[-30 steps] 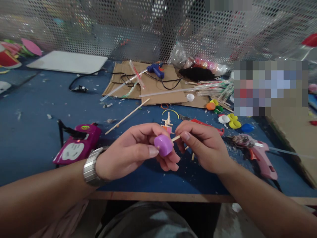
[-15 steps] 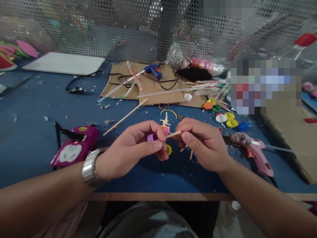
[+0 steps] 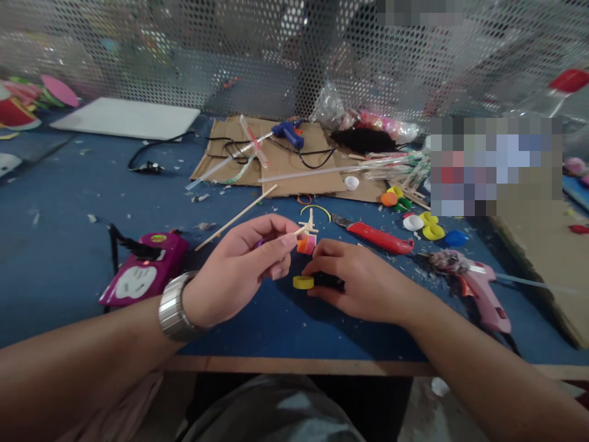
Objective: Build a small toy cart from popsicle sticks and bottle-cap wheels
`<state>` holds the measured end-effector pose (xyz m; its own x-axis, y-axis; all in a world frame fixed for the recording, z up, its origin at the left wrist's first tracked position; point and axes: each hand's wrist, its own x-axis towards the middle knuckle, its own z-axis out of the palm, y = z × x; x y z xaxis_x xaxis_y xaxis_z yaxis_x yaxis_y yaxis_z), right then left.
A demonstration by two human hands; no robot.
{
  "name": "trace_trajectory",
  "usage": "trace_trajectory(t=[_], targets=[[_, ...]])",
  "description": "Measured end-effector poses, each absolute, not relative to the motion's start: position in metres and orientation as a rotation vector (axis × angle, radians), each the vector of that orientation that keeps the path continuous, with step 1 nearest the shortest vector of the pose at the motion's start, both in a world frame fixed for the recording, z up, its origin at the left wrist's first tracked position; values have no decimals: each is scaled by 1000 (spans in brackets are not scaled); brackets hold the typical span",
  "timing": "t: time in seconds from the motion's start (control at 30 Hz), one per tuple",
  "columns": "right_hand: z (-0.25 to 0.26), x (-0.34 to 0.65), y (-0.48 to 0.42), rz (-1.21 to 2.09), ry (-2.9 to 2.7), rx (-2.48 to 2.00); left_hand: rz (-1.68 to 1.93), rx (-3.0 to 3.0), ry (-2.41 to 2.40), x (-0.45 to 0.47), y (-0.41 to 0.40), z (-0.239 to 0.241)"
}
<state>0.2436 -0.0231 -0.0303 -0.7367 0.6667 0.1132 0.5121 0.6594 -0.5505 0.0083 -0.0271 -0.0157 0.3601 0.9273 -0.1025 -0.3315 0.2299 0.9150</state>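
Note:
My left hand (image 3: 246, 264) is closed, pinching a short wooden stick (image 3: 301, 231) between thumb and forefinger. A purple ring (image 3: 260, 243), mostly hidden, sits within its curled fingers. My right hand (image 3: 356, 279) is low over the table, thumb and fingertips at either side of a yellow bottle cap (image 3: 303, 282) seen edge-on. Just beyond the hands stands a small assembly of short wooden sticks (image 3: 311, 221) on an orange and pink ring (image 3: 305, 244). The left fingertips overlap it in view, so whether they touch is unclear.
A red utility knife (image 3: 380, 237) lies beyond my right hand, and a pink glue gun (image 3: 483, 291) to its right. Left is a magenta box (image 3: 145, 270) with a cord. Farther back are cardboard (image 3: 304, 175), a blue glue gun (image 3: 289, 132) and several coloured caps (image 3: 432, 231).
My right hand has left the stick and moved down to the yellow cap, which has shifted left and turned edge-on. The left hand keeps the stick. The red knife is now uncovered.

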Motion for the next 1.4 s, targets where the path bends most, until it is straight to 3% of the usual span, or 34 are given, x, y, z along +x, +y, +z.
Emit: trace_trajectory(t=[0.17, 0.5, 0.83, 1.4], targets=[[-26, 243, -25, 832, -2358, -893, 995, 1070, 858, 5, -25, -20], [-23, 239, -30, 1438, -1583, -807, 854, 1514, 1011, 7, -31, -7], [-31, 229, -39, 1452, -1514, -899, 886, 1779, 1051, 9, -32, -3], [-24, 228, -37, 1459, -1443, -863, 906, 1614, 901, 8, -31, -4]])
